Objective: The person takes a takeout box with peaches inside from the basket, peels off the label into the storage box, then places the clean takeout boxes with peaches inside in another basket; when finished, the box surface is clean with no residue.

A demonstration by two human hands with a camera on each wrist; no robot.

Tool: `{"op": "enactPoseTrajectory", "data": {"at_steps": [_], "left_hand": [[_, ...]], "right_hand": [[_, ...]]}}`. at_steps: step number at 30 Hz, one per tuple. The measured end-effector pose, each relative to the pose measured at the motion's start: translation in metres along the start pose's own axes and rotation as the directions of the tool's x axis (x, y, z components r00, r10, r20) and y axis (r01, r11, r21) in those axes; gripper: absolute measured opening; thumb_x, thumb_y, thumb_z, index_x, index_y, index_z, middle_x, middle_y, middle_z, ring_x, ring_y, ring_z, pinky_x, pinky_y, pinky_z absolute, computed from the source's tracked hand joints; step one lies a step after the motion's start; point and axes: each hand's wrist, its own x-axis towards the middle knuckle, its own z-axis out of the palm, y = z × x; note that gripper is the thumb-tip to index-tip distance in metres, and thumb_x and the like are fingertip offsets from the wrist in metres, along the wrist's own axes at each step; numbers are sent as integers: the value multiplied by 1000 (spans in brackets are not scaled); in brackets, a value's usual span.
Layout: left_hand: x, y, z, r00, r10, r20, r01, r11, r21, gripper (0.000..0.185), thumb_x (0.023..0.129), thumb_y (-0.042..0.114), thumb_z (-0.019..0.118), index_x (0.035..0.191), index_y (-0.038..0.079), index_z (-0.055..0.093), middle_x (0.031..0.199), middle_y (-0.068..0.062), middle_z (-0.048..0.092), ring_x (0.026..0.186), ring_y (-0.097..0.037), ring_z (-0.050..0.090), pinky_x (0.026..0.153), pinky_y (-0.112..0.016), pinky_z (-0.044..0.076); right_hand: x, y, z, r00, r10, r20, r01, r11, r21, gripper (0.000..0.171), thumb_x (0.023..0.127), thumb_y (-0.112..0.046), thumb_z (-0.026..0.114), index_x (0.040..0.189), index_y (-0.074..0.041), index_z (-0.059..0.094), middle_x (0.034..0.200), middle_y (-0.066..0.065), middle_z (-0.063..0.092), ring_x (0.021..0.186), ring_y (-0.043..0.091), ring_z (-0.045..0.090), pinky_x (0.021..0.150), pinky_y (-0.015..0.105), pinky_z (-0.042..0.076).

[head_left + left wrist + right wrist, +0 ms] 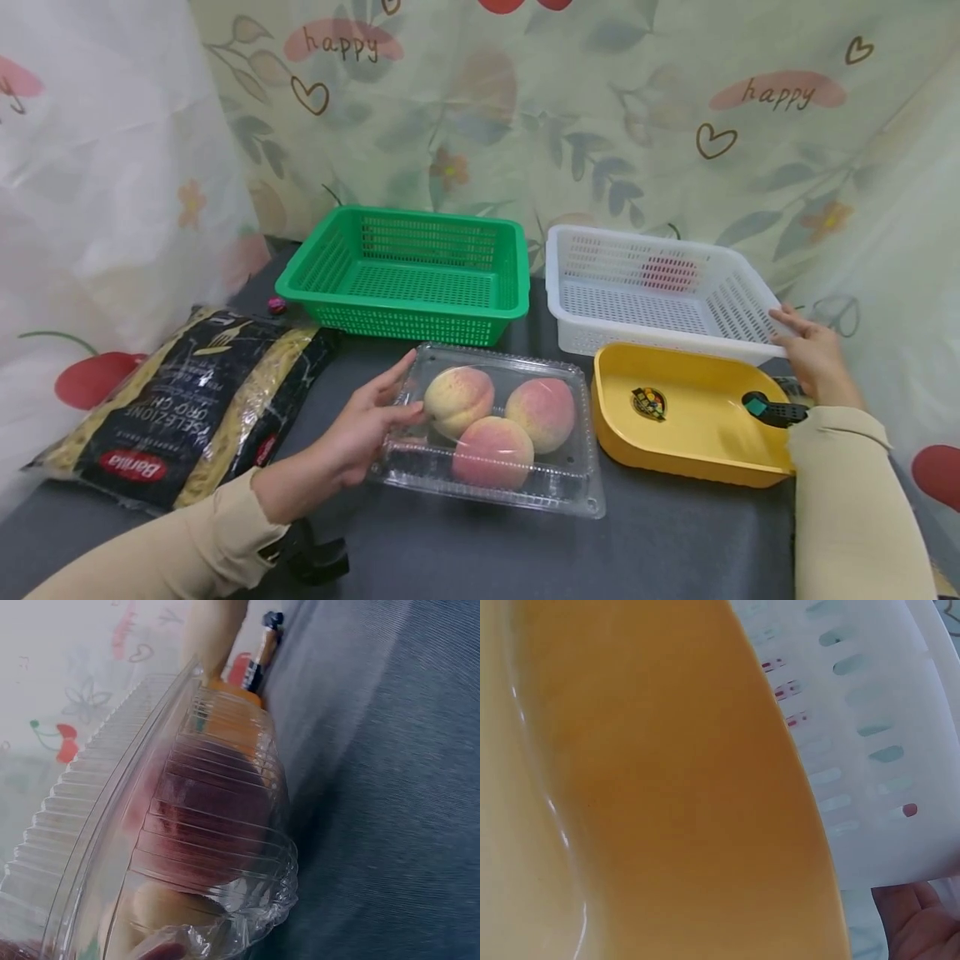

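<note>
Head view, lower centre of frame: a clear plastic box [495, 433] lies on the dark grey tabletop [675, 542], lid closed over three peaches [491, 417]. The left hand [367, 425] rests against the box's left end, fingers fairly straight along the side wall and thumb pressing the near left edge; it touches the box and does not wrap round it. In the left wrist view the ribbed lid of the box [210, 825] fills the frame, with reddish fruit blurred behind it.

Right of the box, just beside it, sits a yellow tray [690, 417] with a small round sticker [648, 402] on its floor. Directly behind the tray, touching or nearly so, stands a white basket [652, 287]. The right hand [813, 354] holds the basket's right front corner, fingers curled over the rim. The right wrist view shows the tray [667, 787] close up and the slotted basket wall [870, 735] at upper right.

Upper centre: a green basket [412, 271], behind the box and apart from it. Left of frame: a dark bag of pasta [187, 400] lying flat, near the left forearm. A patterned curtain [600, 108] closes off the back.
</note>
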Motion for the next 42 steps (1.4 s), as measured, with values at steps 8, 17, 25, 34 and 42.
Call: {"op": "enactPoseTrajectory", "data": {"at_steps": [8, 17, 25, 34, 42], "left_hand": [[6, 19, 8, 996, 70, 60, -66, 996, -63, 70, 95, 3, 48, 150, 32, 16, 155, -18, 10, 125, -42, 45, 81, -37, 55], [24, 42, 26, 992, 107, 61, -98, 986, -133, 70, 94, 0, 48, 149, 33, 19, 155, -15, 15, 124, -39, 47, 81, -38, 54], [48, 70, 44, 992, 128, 20, -122, 975, -187, 69, 95, 1, 49, 148, 36, 21, 154, -11, 21, 125, -35, 48, 101, -47, 42], [77, 96, 71, 985, 170, -9, -168, 964, -207, 67, 94, 3, 52, 146, 38, 27, 153, -7, 24, 121, -29, 54, 92, -45, 49], [113, 111, 100, 984, 177, -32, -178, 934, -309, 69, 92, -3, 52, 144, 37, 32, 155, -12, 16, 121, -32, 53, 88, -49, 50]], "right_hand": [[1, 1, -1, 1000, -11, -7, 11, 1000, -1, 51, 99, -18, 38, 146, -7, 21, 153, -16, -1, 144, 29, -8, 111, 44, 21], [-2, 0, -1, 1000, 15, -4, -14, 1000, 11, 52, 99, -17, 40, 146, -8, 20, 152, -19, -1, 144, 28, -7, 110, 43, 22], [0, 0, 0, 1000, 5, -12, -4, 1000, 11, 52, 98, -15, 40, 146, -7, 22, 152, -17, 1, 144, 28, -6, 110, 43, 23], [1, -1, 0, 1000, 0, -13, 0, 1000, -4, 52, 98, -15, 41, 146, -6, 23, 152, -19, 2, 144, 27, -5, 110, 39, 25], [0, -1, -1, 1000, 9, -13, -9, 1000, 20, 52, 97, -13, 40, 145, -5, 22, 153, -17, 3, 144, 25, -6, 110, 36, 25]]}}
